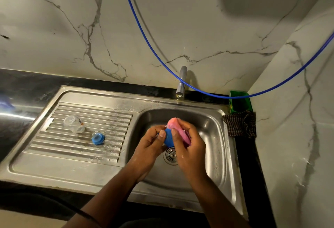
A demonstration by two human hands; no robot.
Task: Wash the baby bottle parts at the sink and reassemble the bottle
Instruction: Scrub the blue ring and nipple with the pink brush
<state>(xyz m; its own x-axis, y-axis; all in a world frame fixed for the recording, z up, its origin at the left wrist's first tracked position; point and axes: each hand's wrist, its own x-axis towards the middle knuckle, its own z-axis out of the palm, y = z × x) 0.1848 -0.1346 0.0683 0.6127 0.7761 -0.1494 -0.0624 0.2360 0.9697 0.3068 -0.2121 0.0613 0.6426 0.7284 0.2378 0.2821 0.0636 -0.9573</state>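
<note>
- You stand at a stainless steel sink [222, 148] set in a dark counter [21, 90], with marble-patterned wall tiles behind and to the right.
- A chrome tap [181, 83] rises behind the basin; a blue hose [144, 34] loops across the wall.
- A green box [240, 104] sits in the back corner, a checked cloth [240, 125] just in front of it.
- On the ribbed drainboard [86, 137] lies a clear bottle [74, 124] on its side, a blue nipple ring [98, 138] near it.
- Over the basin, your left hand [150, 146] curls its fingers around a blue bottle cap [169, 138].
- Your right hand [188, 146] grips a pink sponge [178, 124], pressed against that cap.
</note>
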